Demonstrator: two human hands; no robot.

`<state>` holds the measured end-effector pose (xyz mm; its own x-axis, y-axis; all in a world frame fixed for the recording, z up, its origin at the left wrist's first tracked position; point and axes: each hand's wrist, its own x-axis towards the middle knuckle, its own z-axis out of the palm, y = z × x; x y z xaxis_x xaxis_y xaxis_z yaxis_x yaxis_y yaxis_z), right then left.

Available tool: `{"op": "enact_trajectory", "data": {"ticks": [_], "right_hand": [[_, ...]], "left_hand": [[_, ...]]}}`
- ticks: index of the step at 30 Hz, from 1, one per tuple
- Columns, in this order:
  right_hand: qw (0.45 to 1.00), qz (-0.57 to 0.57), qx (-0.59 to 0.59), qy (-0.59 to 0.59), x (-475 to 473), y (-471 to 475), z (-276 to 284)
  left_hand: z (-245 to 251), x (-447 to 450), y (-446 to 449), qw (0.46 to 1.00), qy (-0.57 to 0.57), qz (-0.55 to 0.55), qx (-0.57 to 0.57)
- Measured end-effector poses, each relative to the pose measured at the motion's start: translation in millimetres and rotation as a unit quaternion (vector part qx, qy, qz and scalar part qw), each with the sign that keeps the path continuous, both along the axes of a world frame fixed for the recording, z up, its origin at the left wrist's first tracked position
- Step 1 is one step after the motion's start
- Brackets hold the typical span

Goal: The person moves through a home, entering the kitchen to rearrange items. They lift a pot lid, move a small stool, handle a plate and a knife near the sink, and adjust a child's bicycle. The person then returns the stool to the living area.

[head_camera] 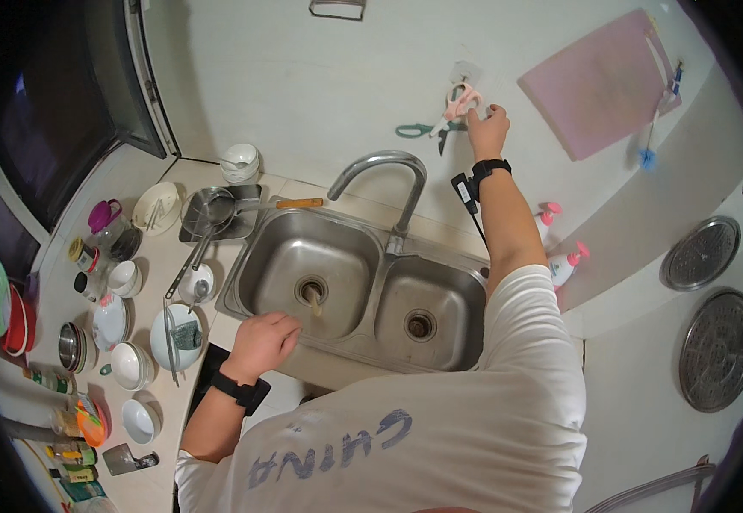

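My right hand point(489, 131) is raised at the wall, its fingertips close beside pink-handled scissors point(456, 106) that hang from a wall hook point(465, 75). Whether the fingers touch the handle I cannot tell. Green-handled scissors point(417, 131) hang behind the pink pair. My left hand point(265, 343) is loosely curled above the front rim of a double stainless steel sink point(294, 256), and its palm side is hidden. The curved faucet point(413, 186) stands between the two basins. A strip of something pale lies at the left basin's drain point(311, 292).
Left of the sink, the counter holds a wire strainer point(208, 208), a plate with a green scouring pad point(185, 335), stacked bowls point(241, 163), jars and a cleaver point(126, 459). Pump bottles point(562, 266) stand at the right. A pink cutting board point(596, 86) hangs on the wall.
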<state>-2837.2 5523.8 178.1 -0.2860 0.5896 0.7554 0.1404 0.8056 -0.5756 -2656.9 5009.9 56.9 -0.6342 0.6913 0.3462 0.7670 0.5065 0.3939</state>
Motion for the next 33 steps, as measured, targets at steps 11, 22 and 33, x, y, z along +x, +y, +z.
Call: {"op": "enact_trajectory", "data": {"ticks": [11, 22, 33], "right_hand": [[0.989, 0.096, -0.064, -0.094, 260, -10, -173], [0.89, -0.356, -0.153, -0.239, 624, 21, -244], [0.755, -0.379, -0.317, -0.431, 715, 24, -291]], "left_hand": [[-10, 22, 77, 0.987, -0.025, -0.16, -0.016], [-25, 90, 200, 0.917, -0.008, -0.397, -0.016], [-42, 125, 237, 0.907, -0.022, -0.419, -0.041]]}}
